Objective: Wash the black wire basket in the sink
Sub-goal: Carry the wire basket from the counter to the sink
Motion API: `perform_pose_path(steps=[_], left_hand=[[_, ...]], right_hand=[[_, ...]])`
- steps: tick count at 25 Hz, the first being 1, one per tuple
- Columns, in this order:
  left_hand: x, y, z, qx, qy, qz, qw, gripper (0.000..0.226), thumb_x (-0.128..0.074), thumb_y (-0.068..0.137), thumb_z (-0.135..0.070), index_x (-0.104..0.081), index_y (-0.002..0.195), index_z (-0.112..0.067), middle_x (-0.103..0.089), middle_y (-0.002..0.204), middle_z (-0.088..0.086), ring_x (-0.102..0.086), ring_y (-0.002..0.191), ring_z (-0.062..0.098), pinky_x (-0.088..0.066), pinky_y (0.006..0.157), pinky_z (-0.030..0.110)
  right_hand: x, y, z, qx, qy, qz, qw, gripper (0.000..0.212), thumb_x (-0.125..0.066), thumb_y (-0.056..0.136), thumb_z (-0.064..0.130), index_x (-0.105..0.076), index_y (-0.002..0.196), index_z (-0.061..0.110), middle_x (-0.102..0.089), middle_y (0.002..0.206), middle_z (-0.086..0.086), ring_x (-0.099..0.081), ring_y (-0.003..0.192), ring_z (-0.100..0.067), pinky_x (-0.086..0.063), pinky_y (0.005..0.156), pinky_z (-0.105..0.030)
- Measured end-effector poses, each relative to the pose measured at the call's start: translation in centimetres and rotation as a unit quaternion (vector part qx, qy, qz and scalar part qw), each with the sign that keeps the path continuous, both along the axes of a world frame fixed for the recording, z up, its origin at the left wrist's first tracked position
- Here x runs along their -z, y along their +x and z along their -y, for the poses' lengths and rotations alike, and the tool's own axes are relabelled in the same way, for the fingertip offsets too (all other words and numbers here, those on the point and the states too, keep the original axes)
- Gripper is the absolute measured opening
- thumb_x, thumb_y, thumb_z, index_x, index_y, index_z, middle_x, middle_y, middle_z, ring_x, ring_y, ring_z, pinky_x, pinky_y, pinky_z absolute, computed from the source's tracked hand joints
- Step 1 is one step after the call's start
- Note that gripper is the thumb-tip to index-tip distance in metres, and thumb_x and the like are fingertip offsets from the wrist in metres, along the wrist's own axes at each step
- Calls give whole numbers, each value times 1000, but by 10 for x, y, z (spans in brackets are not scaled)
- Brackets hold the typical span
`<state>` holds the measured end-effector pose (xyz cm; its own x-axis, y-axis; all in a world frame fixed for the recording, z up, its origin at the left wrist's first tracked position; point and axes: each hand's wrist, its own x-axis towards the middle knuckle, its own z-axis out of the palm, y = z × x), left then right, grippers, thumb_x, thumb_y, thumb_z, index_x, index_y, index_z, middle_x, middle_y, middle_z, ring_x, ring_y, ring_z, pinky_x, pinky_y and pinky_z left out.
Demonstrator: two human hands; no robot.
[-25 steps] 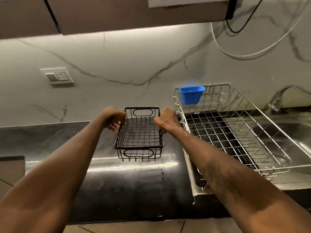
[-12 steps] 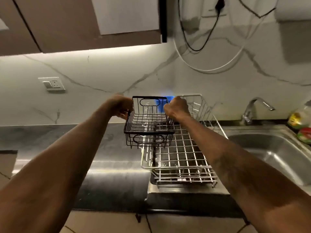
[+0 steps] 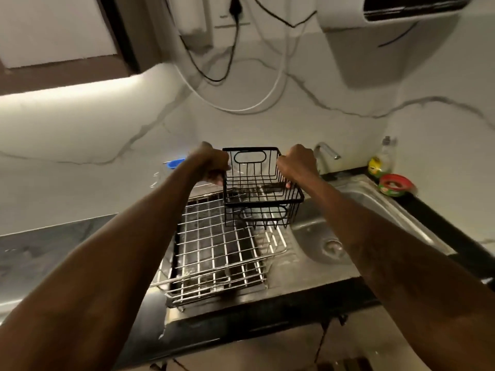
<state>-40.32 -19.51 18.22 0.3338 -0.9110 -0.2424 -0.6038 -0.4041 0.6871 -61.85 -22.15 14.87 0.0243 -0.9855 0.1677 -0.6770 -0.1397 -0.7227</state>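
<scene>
Head view: left hand (image 3: 211, 164) and right hand (image 3: 297, 164) clamp the black rectangular wire basket (image 3: 261, 187) by its side rims. Basket hangs above the steel sink's (image 3: 375, 207) left edge, over the chrome wire dish rack (image 3: 214, 253).

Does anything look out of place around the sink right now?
Only the loose black cable and white cable drooping in loops on the wall above the sink. The black wire basket looks intact.

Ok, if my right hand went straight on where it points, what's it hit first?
The right hand grips the black wire basket; beyond it, probably the marble wall, with the faucet just right of that line.
</scene>
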Motion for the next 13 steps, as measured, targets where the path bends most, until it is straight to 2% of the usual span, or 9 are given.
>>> perform_pose_path(steps=[2,4,7,8,10,13], left_hand=[[10,-28,32,34,24,7,999,15,-58,98,-9,-62,106,3,-61,63,14,-59,36,16,-51,39,25],[19,-55,58,48,38,8,998,15,-59,98,-12,-63,101,2,-64,61,13,-63,41,19,-54,43,28],[34,-93,86,44,36,8,998,18,-62,97,-12,-63,90,4,-65,54,13,-65,43,21,-54,43,27],[42,-102,97,35,29,0,999,17,-64,96,-11,-62,89,5,-65,55,14,-66,44,22,-56,46,29],[57,-120,117,17,21,-22,999,15,-67,93,-7,-61,90,6,-65,56,15,-67,47,24,-58,50,32],[73,-146,140,-2,33,-39,999,9,-67,91,-3,-63,88,5,-63,54,15,-67,48,26,-62,58,38]], right_hand=[[8,-32,15,17,9,-4,1000,11,-56,90,14,-54,81,7,-52,67,0,-50,54,-12,-30,43,-22],[17,-59,32,29,11,-2,1000,8,-56,90,12,-56,95,7,-52,70,1,-50,54,-9,-33,43,-21],[35,-92,65,51,8,-11,999,28,-58,86,12,-58,114,10,-59,84,-3,-48,54,-8,-33,40,-19],[41,-101,76,51,7,-13,999,35,-58,86,14,-58,121,10,-59,88,-5,-49,55,-10,-35,42,-19],[54,-118,99,41,15,-20,999,45,-58,86,16,-57,130,9,-61,88,-7,-60,59,-20,-47,50,-24],[68,-138,126,45,41,-47,997,43,-59,89,24,-61,125,1,-70,99,-18,-71,75,-33,-61,66,-36]])
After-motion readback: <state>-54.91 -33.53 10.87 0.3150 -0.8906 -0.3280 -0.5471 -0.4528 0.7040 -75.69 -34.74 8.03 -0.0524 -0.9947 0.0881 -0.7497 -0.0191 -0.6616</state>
